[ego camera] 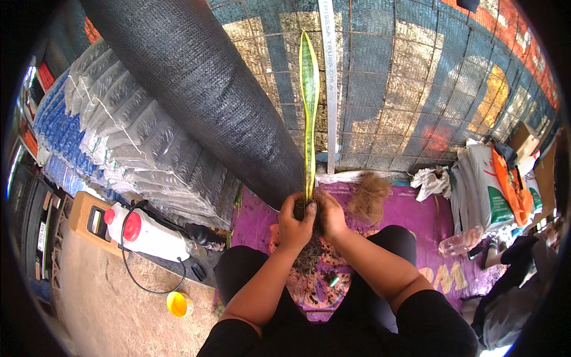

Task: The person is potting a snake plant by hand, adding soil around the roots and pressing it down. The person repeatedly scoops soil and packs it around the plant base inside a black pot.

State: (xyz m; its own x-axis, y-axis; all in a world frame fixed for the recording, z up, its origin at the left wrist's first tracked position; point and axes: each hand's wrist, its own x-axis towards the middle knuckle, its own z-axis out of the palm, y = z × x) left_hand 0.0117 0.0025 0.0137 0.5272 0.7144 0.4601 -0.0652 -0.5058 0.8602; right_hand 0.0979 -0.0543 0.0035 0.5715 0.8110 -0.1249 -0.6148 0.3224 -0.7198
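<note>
A snake plant leaf [309, 89], green with yellow margins, stands upright in front of me. My left hand [298, 223] and my right hand [331, 215] close around its base from either side. The dark clump between my palms is mostly covered by my fingers, so I cannot tell whether it is bare soil or a small pot. Below my hands lies a tangle of dark roots and soil [308, 258] on a purple printed sheet [415, 227]. A small green-and-white piece [334, 281] rests there between my knees. Beyond my right hand sits a clump of brown fibre [369, 201].
A thick roll of black netting [200, 93] leans close on the left, before stacked plastic-wrapped bundles [147, 143]. A white sprayer tank [151, 234] with a hose and a yellow cup [179, 305] are at left. Sacks [479, 187], a plastic bottle [461, 241] and another person [513, 285] are at right.
</note>
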